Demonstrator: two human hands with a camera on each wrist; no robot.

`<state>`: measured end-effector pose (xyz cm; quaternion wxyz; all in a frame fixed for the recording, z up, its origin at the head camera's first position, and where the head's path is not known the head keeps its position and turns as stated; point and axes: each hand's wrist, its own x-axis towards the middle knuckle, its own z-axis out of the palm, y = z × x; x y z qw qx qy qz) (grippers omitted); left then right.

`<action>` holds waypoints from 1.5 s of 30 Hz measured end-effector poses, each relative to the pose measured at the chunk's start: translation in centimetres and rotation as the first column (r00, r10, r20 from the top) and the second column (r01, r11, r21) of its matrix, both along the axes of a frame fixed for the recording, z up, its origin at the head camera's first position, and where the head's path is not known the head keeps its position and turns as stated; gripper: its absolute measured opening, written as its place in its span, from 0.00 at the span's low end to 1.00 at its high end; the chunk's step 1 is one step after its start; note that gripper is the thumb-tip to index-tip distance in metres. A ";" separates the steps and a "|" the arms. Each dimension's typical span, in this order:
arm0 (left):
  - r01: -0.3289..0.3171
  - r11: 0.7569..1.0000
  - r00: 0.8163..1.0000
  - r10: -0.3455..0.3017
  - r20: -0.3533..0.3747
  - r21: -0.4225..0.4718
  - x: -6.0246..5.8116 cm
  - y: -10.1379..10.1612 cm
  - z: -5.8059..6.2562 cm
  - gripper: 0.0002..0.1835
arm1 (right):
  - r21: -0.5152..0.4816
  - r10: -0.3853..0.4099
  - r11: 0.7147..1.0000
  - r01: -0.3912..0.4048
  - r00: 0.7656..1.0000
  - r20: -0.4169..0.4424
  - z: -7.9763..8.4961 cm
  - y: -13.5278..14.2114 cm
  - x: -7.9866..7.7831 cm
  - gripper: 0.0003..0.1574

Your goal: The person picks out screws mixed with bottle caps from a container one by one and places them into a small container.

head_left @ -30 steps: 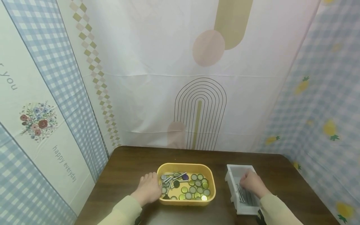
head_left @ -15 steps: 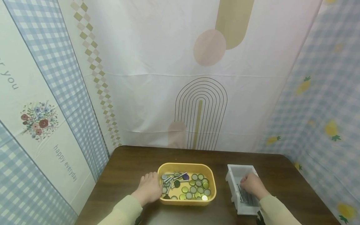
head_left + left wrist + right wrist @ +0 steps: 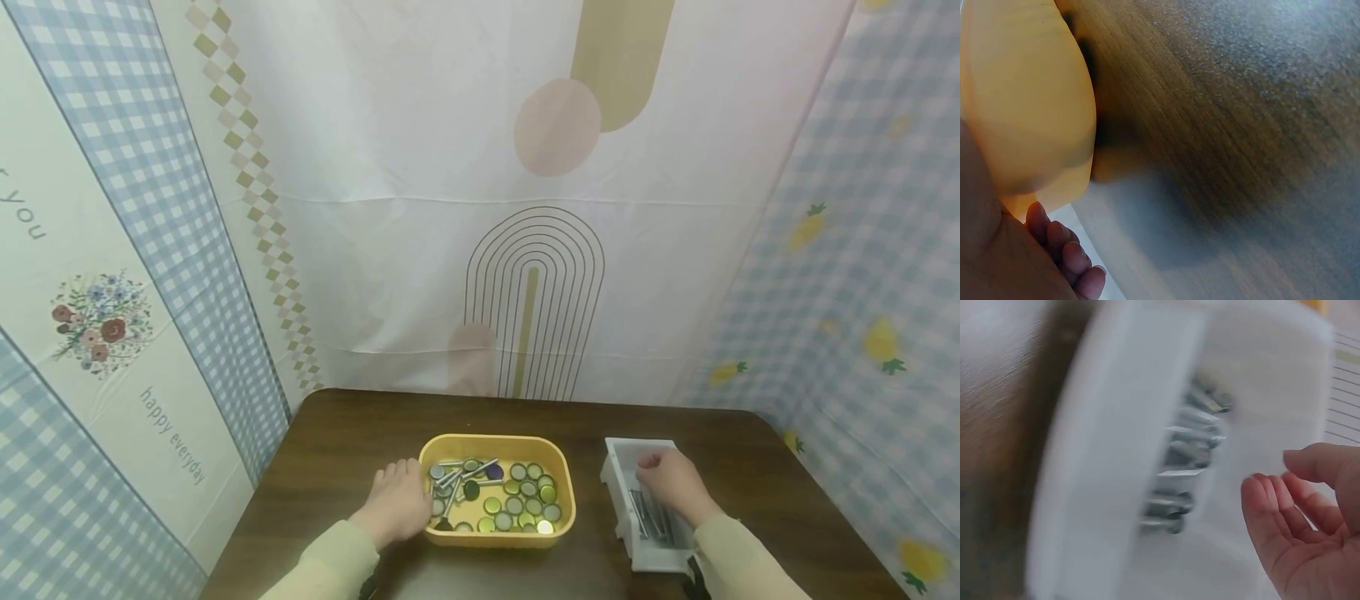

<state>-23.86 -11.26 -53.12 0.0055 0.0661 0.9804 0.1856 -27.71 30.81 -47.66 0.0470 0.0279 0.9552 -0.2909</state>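
My left hand (image 3: 399, 502) rests against the left side of a yellow plastic basin (image 3: 514, 538), its fingers loosely bent. The left wrist view shows the fingertips (image 3: 1075, 256) beside the basin's outer wall; the thumb is hidden. In the basin lie several bottle caps (image 3: 513, 506), with long metal bolts (image 3: 450, 482) heaped on the left. My right hand (image 3: 673, 483) hovers over a white tray (image 3: 643, 451). Seen from the right wrist, its thumb and bent fingers (image 3: 1257, 500) stand apart around nothing visible. More bolts (image 3: 649, 517) lie blurred in the tray below.
Both containers stand on a dark wooden table (image 3: 360, 425), with a strip of tabletop between them. Behind it hangs a white patterned cloth (image 3: 405, 275). Checked cloths close off the left and right sides.
My right hand has risen slightly away from the bolts in the white tray, and its fingers have loosened. More bolts show beneath it. My left hand and the basin have stayed put.
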 end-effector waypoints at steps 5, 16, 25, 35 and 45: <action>-0.005 1.000 1.000 0.005 -0.004 0.011 0.1 -0.4 0.0 0.18 | -0.105 0.033 0.994 -0.042 0.996 -0.088 2.0 -2.4 -0.4 0.23; -0.010 1.000 1.000 0.010 -0.002 0.006 0.0 -0.9 -0.4 0.18 | -0.209 0.280 0.931 -0.301 0.952 -0.120 0.3 -14.6 -2.0 0.13; -0.007 1.000 1.000 0.007 0.008 0.022 -0.2 -0.3 -0.6 0.17 | -0.031 0.463 0.885 -0.465 0.885 -0.055 -1.8 -19.8 -2.2 0.03; 0.011 1.000 1.000 -0.011 -0.004 0.008 0.0 0.0 0.1 0.17 | 0.051 0.518 0.856 -0.515 0.850 -0.102 -2.9 -19.9 -2.4 0.09; 0.003 1.000 1.000 -0.003 0.014 0.008 0.1 0.0 0.2 0.17 | 0.226 0.560 0.819 -0.528 0.820 -0.114 -3.9 -20.4 -2.8 0.13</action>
